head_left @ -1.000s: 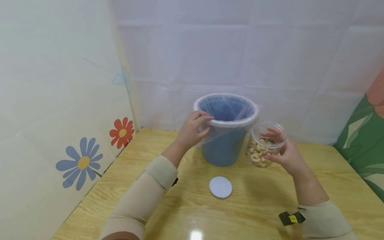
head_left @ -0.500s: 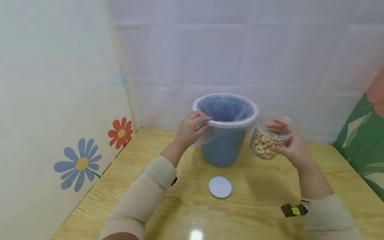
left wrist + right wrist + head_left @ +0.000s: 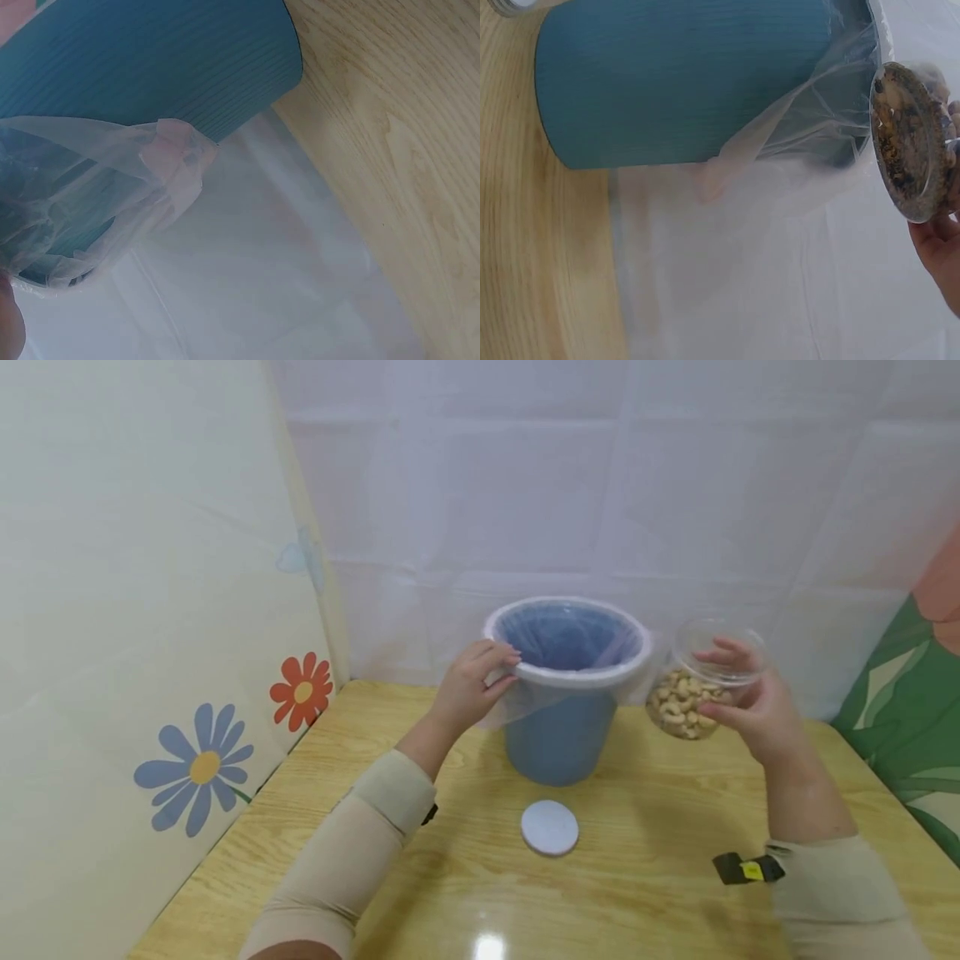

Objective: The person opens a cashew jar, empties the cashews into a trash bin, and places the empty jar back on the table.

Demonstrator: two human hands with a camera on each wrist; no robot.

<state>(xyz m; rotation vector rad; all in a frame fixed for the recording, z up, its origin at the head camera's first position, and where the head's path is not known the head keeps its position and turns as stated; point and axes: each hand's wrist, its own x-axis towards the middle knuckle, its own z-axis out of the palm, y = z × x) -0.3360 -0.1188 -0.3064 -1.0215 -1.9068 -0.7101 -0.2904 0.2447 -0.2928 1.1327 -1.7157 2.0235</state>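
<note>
A blue trash bin with a white rim stands on the table, lined with a clear plastic bag that hangs over its outside. At the near left of the rim, my left hand grips the bin's edge, fingers over the top and thumb below. My right hand holds a clear open-topped jar partly filled with cashews. The jar hangs in the air right of the bin, tilted slightly. Its round base shows in the right wrist view. A white round lid lies in front of the bin.
The yellow wood-grain table runs back to a pale sheet-covered wall. A flower-printed panel borders the left side, and a green leafy print the right.
My right hand has raised the jar of cashews and carried it to the right, away from the bin. My left hand stays on the rim, and the bin has shifted very slightly.
</note>
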